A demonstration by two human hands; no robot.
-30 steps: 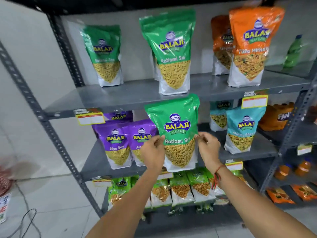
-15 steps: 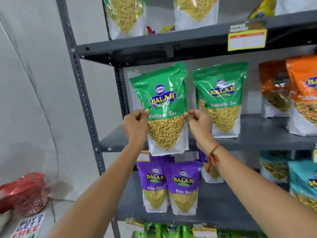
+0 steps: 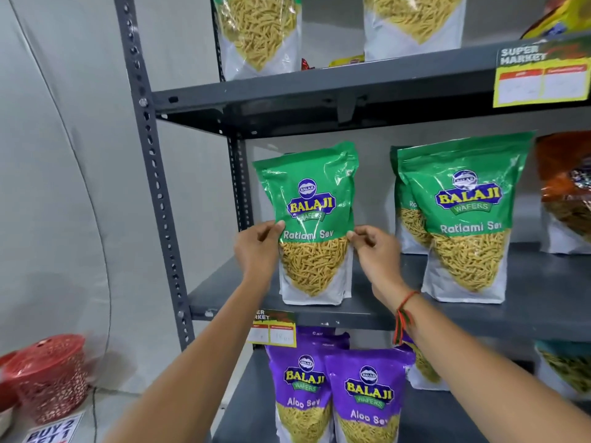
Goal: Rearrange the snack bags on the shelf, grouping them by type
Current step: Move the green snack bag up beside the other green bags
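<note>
A green Ratlami Sev bag (image 3: 315,199) stands upright at the left end of the grey middle shelf (image 3: 527,311). My left hand (image 3: 257,247) pinches its left edge and my right hand (image 3: 375,247) pinches its right edge. Two more green Ratlami Sev bags (image 3: 467,219) stand to its right, one behind the other. An orange snack bag (image 3: 564,190) is at the far right of the same shelf. Purple Aloo Sev bags (image 3: 367,394) stand on the shelf below.
The upper shelf (image 3: 319,97) holds more sev bags (image 3: 259,30) and a yellow price tag (image 3: 540,79). A perforated grey upright (image 3: 153,174) frames the left side. A red mesh basket (image 3: 48,375) and a "buy 2" sign (image 3: 51,431) sit on the floor at left.
The green bag went from the purple bags' shelf up to the shelf above and now stands on it, left of the other green bags. Both hands still hold its edges.
</note>
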